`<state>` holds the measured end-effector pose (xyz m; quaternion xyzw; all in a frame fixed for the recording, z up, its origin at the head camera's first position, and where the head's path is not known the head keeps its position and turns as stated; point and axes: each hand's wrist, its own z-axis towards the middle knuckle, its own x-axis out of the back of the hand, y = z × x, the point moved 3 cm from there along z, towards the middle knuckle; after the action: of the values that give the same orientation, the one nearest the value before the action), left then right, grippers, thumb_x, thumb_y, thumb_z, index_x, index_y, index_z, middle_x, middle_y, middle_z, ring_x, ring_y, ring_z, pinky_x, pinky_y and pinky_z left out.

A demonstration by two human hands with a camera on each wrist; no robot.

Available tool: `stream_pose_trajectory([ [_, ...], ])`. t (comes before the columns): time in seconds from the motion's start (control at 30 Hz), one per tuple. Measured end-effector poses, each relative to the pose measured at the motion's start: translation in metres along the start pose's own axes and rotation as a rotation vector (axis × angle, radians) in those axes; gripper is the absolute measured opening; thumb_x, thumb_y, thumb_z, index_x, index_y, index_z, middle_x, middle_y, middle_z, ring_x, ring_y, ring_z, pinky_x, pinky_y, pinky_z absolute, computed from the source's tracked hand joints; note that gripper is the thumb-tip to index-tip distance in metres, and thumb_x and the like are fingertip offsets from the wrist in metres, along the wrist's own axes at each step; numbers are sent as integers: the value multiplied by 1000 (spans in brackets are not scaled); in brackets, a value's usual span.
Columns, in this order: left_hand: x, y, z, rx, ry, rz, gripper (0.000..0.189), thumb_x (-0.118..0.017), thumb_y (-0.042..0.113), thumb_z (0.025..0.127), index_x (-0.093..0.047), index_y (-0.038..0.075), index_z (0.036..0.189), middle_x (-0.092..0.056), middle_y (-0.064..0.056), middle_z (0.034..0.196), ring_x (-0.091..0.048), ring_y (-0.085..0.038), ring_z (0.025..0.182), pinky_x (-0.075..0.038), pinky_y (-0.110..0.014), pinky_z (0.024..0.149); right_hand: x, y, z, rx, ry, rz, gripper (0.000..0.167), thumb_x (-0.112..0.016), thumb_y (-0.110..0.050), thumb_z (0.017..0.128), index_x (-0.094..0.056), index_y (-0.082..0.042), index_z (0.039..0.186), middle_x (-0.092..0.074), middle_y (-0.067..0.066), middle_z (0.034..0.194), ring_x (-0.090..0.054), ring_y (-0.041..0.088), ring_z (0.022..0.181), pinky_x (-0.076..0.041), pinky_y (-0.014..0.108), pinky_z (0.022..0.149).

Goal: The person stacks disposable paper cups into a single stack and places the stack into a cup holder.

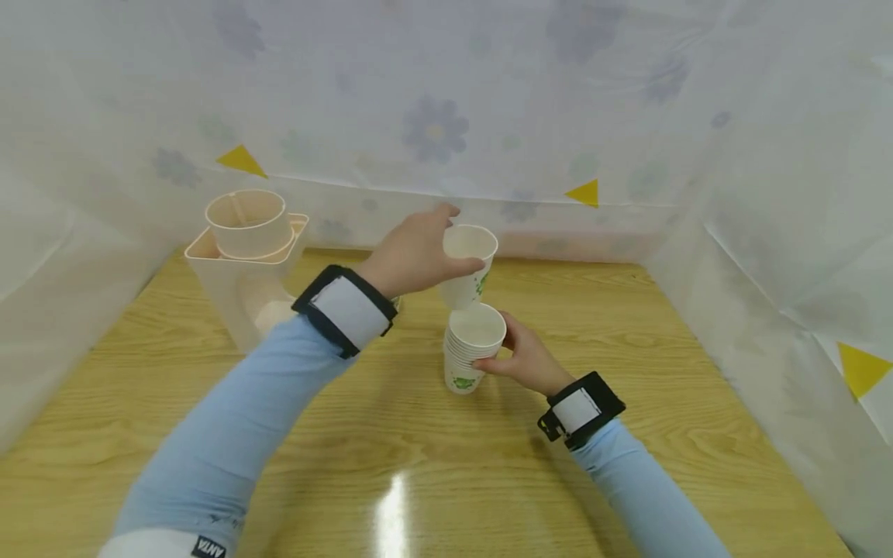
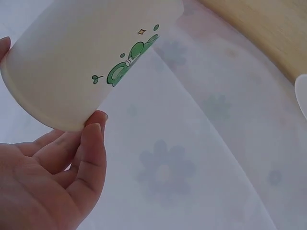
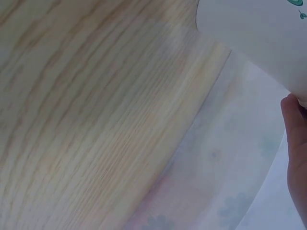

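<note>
In the head view, my left hand (image 1: 417, 252) holds one white paper cup (image 1: 462, 291) by its upper part, thumb on the near side. The left wrist view shows this cup (image 2: 91, 52) with a green drawing on its side and fingertips at its rim. Directly below it stands a stack of nested white paper cups (image 1: 460, 360), also with green prints. The lifted cup's base overlaps the stack's top rim in the head view. My right hand (image 1: 526, 358) grips the stack from the right, thumb in front. In the right wrist view, a thumb touches a cup's edge (image 3: 254, 38).
At the back left stands a beige plastic container (image 1: 244, 279) with a round tube (image 1: 251, 236) rising from its top, partly behind my left forearm. Pale flowered sheeting (image 1: 432, 93) walls in the wooden table (image 1: 418, 449), with yellow triangles (image 1: 240, 161) on it.
</note>
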<state>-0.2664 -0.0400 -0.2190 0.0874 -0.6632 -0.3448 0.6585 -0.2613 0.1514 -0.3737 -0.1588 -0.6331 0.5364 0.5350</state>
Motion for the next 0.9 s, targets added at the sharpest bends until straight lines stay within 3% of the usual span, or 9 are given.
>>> stream_pose_trajectory([
  [0.2, -13, 8, -8, -40, -53, -52, 80, -67, 44, 82, -32, 5, 143, -50, -14, 136, -54, -24, 118, -48, -37, 92, 0, 0, 1, -17, -18, 0, 73, -77, -13, 76, -39, -9, 138, -54, 13, 129, -53, 30, 118, -42, 48, 99],
  [0.43, -31, 6, -9, -65, -115, 2, 81, -67, 43, 82, -30, 6, 145, -46, -11, 141, -51, -23, 123, -46, -37, 96, 0, 1, 3, -15, -23, -5, 67, -77, -13, 76, -43, -9, 133, -55, 13, 128, -53, 30, 119, -41, 48, 100],
  [0.7, -37, 2, -8, -60, -127, 55, 77, -69, 40, 81, -35, 4, 140, -56, -12, 127, -59, -22, 105, -51, -36, 85, -1, 0, 2, 1, -16, -15, 67, -77, -12, 76, -42, -9, 133, -57, 13, 124, -54, 29, 115, -42, 48, 99],
  [0.9, -37, 1, -8, -54, -130, 49, 75, -71, 39, 80, -38, 3, 137, -57, -12, 123, -60, -22, 103, -51, -35, 83, 0, 0, 3, -1, -19, -12, 68, -77, -13, 76, -42, -9, 134, -57, 13, 125, -54, 29, 116, -42, 48, 100],
])
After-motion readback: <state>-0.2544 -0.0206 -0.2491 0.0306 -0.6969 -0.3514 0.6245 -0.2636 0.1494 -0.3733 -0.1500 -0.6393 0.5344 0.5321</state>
